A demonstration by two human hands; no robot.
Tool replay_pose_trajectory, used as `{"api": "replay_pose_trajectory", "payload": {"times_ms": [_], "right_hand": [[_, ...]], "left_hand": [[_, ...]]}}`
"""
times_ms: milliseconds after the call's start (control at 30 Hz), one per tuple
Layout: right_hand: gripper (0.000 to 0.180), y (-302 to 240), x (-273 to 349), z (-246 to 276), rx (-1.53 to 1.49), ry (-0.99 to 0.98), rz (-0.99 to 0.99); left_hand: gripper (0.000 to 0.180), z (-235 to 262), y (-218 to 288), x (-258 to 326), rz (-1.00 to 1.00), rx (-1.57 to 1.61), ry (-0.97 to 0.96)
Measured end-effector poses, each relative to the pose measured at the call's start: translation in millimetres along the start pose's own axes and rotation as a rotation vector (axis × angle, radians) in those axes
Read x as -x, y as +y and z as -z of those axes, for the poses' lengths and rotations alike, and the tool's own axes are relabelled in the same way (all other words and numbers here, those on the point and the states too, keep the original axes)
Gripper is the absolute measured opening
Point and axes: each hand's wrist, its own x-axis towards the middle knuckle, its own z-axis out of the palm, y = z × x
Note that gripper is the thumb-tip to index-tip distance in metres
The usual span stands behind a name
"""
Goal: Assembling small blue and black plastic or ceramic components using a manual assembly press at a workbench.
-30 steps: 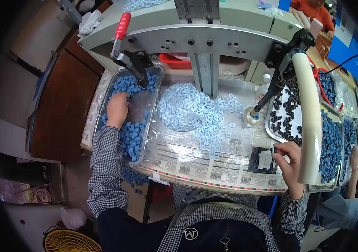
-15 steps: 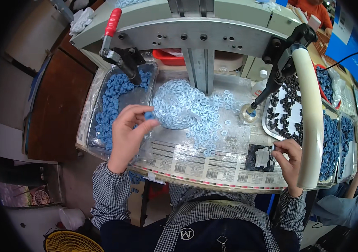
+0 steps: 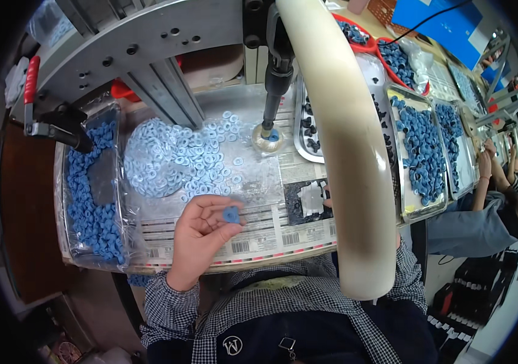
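My left hand [image 3: 201, 235], palm up near the table's front edge, pinches a small blue moulded part [image 3: 230, 214] between thumb and fingers. Just beyond it spreads a heap of pale blue rings [image 3: 201, 159], partly under clear plastic film. My right hand [image 3: 328, 198] is mostly hidden behind a thick cream-coloured tube [image 3: 356, 145]; only fingertips show, at a dark pad [image 3: 296, 209] with a torn pale patch. Whether those fingers hold anything is out of sight. Beyond the pad, a round pale-gold holder [image 3: 268, 143] has a blue piece in it, under the tip of a black clamp rod [image 3: 276, 88].
A clear tray of blue parts [image 3: 92, 233] stands at the left, under a red-handled clamp [image 3: 31, 82]. A metal frame [image 3: 149, 45] spans the back. Right of the tube are a tray of blue parts [image 3: 423, 161] and red baskets [image 3: 399, 64]. A co-worker's arm [image 3: 482, 173] shows farther right.
The view has swung to the right. My left hand, with the blue part, has come from beside the ring heap toward the front edge. The tube now covers most of my right hand.
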Motion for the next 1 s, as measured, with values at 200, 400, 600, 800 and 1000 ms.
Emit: {"api": "replay_pose_trajectory", "payload": {"times_ms": [200, 400, 600, 800, 1000], "right_hand": [[0.019, 11.8, 12.5, -19.2, 0.254, 0.104, 0.112], [0.017, 0.1, 6.0, -18.9, 0.488, 0.023, 0.160], [0.018, 8.3, 5.0, -18.5, 0.319, 0.039, 0.160], [0.026, -14.6, 2.5, -19.0, 0.013, 0.022, -0.018], [0.027, -24.6, -10.3, -42.0, 0.000, 0.056, 0.228]], "left_hand": [[0.033, -11.8, -17.7, -5.0, 0.054, -0.047, -0.027], [0.034, -14.9, -24.6, -5.9, 0.072, 0.009, -0.008], [0.038, -20.6, -43.7, -5.9, -0.031, 0.019, -0.053], [0.039, -27.4, -60.5, -17.1, -0.113, -0.229, -0.062], [0.042, -50.0, -36.3, -22.6, -0.198, -0.502, 0.056]]}}
